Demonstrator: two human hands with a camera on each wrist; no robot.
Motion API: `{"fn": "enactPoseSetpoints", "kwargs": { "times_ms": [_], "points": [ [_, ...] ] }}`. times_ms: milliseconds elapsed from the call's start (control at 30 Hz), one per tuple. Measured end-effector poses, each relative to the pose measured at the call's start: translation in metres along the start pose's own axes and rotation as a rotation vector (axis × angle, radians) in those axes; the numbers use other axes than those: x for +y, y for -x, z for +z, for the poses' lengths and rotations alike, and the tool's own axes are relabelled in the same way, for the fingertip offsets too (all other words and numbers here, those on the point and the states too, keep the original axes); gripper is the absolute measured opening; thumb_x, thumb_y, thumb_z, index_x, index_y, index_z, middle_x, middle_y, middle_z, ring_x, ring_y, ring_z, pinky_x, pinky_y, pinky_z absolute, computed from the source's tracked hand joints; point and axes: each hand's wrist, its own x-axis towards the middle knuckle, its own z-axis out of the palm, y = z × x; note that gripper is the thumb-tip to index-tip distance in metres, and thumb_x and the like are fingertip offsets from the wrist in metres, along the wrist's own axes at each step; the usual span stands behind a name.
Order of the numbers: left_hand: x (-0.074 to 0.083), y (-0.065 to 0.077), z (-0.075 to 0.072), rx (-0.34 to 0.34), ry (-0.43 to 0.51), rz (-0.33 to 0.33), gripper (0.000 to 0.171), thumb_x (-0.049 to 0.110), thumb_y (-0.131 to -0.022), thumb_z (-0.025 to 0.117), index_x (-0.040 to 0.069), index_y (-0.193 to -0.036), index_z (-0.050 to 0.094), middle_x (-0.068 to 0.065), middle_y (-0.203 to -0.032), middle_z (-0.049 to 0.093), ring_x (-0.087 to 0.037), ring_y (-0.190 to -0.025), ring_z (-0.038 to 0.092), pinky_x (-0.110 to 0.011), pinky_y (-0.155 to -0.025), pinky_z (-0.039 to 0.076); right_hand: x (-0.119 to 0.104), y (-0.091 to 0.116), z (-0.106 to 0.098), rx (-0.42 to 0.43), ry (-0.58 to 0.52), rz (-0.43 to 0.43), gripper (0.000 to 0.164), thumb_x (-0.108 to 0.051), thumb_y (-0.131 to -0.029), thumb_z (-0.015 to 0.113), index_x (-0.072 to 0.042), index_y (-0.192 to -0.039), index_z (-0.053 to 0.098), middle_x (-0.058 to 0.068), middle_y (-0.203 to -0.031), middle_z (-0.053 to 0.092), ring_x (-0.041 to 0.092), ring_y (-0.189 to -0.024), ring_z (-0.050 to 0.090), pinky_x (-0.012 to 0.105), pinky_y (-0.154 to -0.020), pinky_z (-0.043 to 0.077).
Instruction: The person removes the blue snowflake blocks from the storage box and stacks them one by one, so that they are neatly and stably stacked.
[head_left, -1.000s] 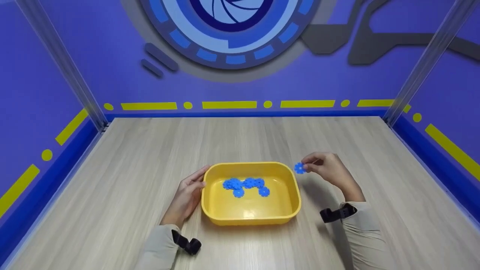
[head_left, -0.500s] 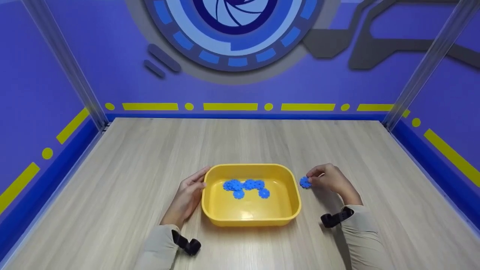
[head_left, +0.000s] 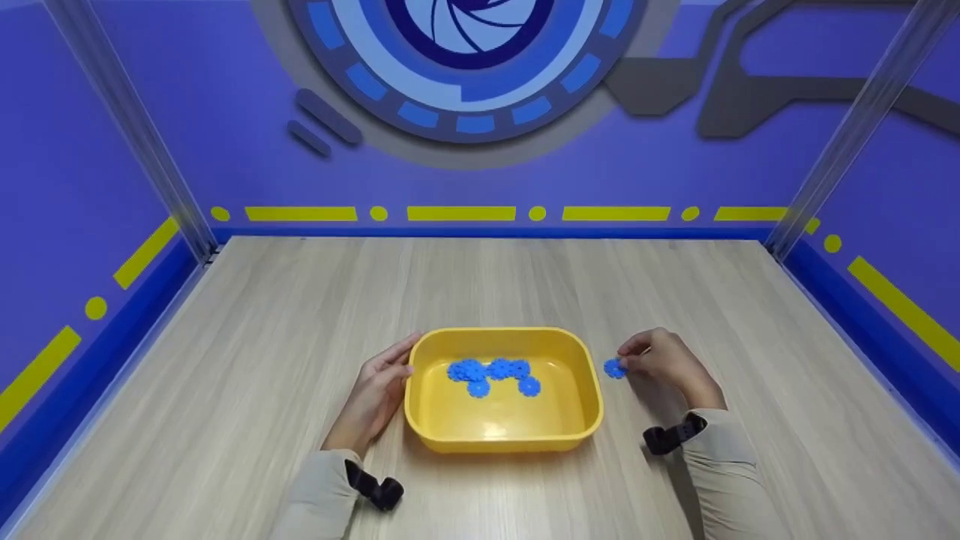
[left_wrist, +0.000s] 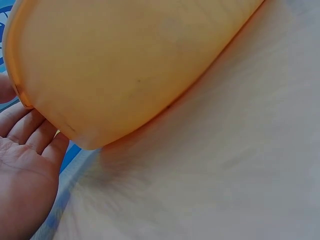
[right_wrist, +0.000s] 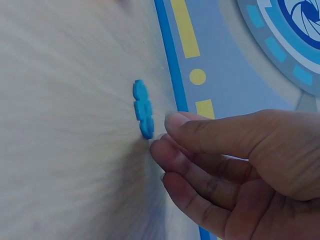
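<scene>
A yellow plastic basin (head_left: 502, 444) sits on the table, with several blue flower-shaped discs (head_left: 529, 386) lying inside it. My left hand (head_left: 375, 394) rests against the basin's left side, its fingers fairly straight along the outer wall and the thumb at the rim. In the left wrist view the outer wall of the basin (left_wrist: 125, 65) fills the upper part. Right of the basin, a single blue flower-shaped disc (head_left: 615, 367) is on or just above the table. My right hand (head_left: 664, 360) is beside it; in the right wrist view its fingertips appear slightly apart from the disc (right_wrist: 143, 110).
The wood-grain table (head_left: 495, 285) reaches a blue back wall (head_left: 300, 180) with yellow markings. Blue side walls and clear corner posts (head_left: 161, 150) bound it. Each wrist carries a black camera band (head_left: 375, 487).
My right hand has come down and slightly toward me, bringing the blue disc from the air to about table level. The left hand and basin have barely moved.
</scene>
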Motion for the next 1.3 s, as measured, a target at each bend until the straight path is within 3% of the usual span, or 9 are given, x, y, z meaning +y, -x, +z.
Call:
{"fn": "enactPoseSetpoints", "kwargs": {
  "times_ms": [233, 633, 933, 1100, 1300],
  "points": [
    [0.000, -0.001, 0.000, 0.009, -0.001, -0.003, 0.060, -0.008, -0.086, 0.046, -0.008, -0.145, 0.033, -0.022, -0.154, 0.031, -0.028, -0.142, 0.029, -0.031, -0.109, 0.039, -0.009, 0.004, -0.008, 0.028, 0.062, -0.055, 0.022, -0.014, -0.087, 0.064, -0.003, -0.104, 0.072, 0.015, -0.104, 0.069, 0.026, -0.092, 0.063, 0.044, -0.085, 0.054],
    [0.000, -0.001, -0.001, -0.002, 0.010, 0.004, 0.060, -0.008, -0.086, 0.046, -0.008, -0.145, 0.032, -0.022, -0.154, 0.031, -0.025, -0.141, 0.032, -0.027, -0.106, 0.042, -0.041, 0.004, -0.022, 0.038, 0.065, -0.230, 0.020, -0.010, -0.088, 0.066, 0.001, -0.104, 0.070, 0.015, -0.096, 0.071, 0.023, -0.085, 0.066, 0.039, -0.078, 0.057],
    [-0.001, 0.000, 0.000, -0.001, 0.019, 0.002, 0.060, -0.009, -0.086, 0.045, -0.009, -0.145, 0.032, -0.023, -0.153, 0.031, -0.025, -0.141, 0.032, -0.030, -0.108, 0.040, -0.077, 0.000, -0.021, -0.051, 0.094, -0.318, 0.020, -0.009, -0.087, 0.068, -0.002, -0.104, 0.071, 0.014, -0.097, 0.072, 0.023, -0.087, 0.067, 0.039, -0.081, 0.057],
    [0.000, 0.000, 0.000, 0.000, 0.024, 0.000, 0.059, -0.010, -0.086, 0.045, -0.009, -0.144, 0.033, -0.023, -0.153, 0.032, -0.026, -0.140, 0.033, -0.032, -0.109, 0.039, -0.099, -0.005, -0.011, -0.115, 0.143, -0.336, 0.020, -0.008, -0.086, 0.069, -0.003, -0.104, 0.072, 0.012, -0.098, 0.073, 0.022, -0.086, 0.067, 0.038, -0.080, 0.058],
    [-0.001, -0.001, 0.001, 0.014, 0.014, 0.005, 0.060, -0.010, -0.085, 0.046, -0.010, -0.144, 0.033, -0.024, -0.152, 0.032, -0.022, -0.137, 0.037, -0.027, -0.104, 0.043, -0.126, -0.006, 0.005, -0.189, 0.213, -0.331, 0.021, -0.009, -0.086, 0.069, -0.004, -0.106, 0.073, 0.010, -0.100, 0.073, 0.022, -0.088, 0.067, 0.037, -0.081, 0.058]
  ]
}}
